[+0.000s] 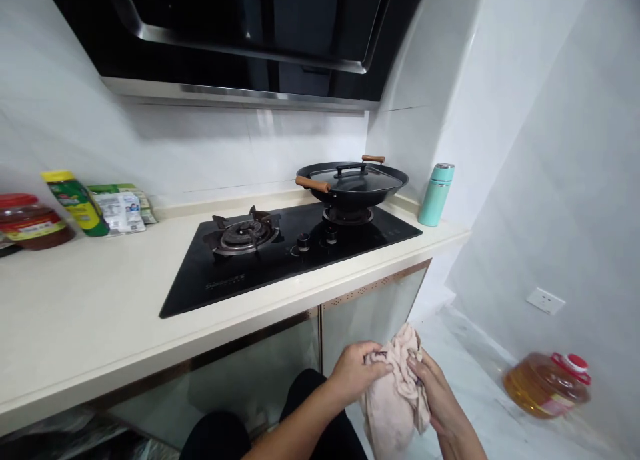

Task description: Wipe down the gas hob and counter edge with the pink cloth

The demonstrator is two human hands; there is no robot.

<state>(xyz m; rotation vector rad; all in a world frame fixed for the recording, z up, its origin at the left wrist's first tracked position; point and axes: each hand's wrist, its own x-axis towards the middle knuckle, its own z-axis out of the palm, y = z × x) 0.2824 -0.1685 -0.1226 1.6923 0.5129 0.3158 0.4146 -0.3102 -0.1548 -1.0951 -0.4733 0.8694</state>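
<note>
A pale pink cloth hangs bunched between my two hands, in front of the cabinet doors and below the counter edge. My left hand grips its upper left part, with thumb and fingers closed on the folds. On the other side, my right hand is closed on the upper right part of the cloth. Its lower end droops loosely. Both hands are apart from the black gas stove, which lies in the counter ahead.
A lidded black wok with wooden handles sits on the right burner. Beside it stands a mint-green flask. A green-yellow bottle, packets and a red-lidded jar line the left. Above hangs a range hood; an oil jug stands on the floor.
</note>
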